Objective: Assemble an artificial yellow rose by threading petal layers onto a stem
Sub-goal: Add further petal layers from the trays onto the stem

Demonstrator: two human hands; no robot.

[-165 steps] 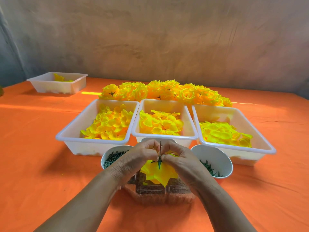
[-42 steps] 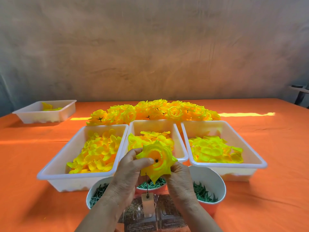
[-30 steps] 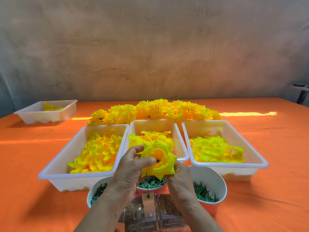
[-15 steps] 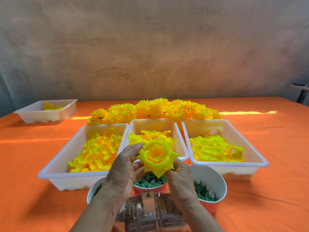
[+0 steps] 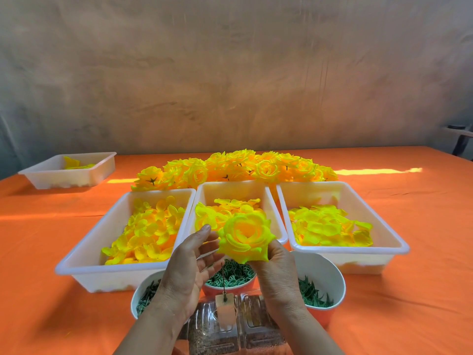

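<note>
An assembled yellow rose (image 5: 245,235) faces me, held up in front of the middle tray. My right hand (image 5: 279,272) grips it from below and behind, fingers curled under the petals. My left hand (image 5: 186,267) stands just left of the rose, palm turned toward it and fingers extended, holding nothing. Below the rose a thin dark spike (image 5: 223,283) stands upright on a small pale block (image 5: 225,311), bare of petals. The rose's stem is hidden.
Three white trays of yellow petal layers sit side by side: left (image 5: 84,265), middle (image 5: 238,185), right (image 5: 358,249). Finished roses (image 5: 238,167) are piled behind them. Bowls of green parts (image 5: 138,301), (image 5: 230,275), (image 5: 325,278) flank a clear container (image 5: 245,329). Another tray (image 5: 43,175) stands far left.
The rose came off the spike, rose higher and turned to face me. My left thumb and fingers left the petals and spread; the right hand keeps holding it.
</note>
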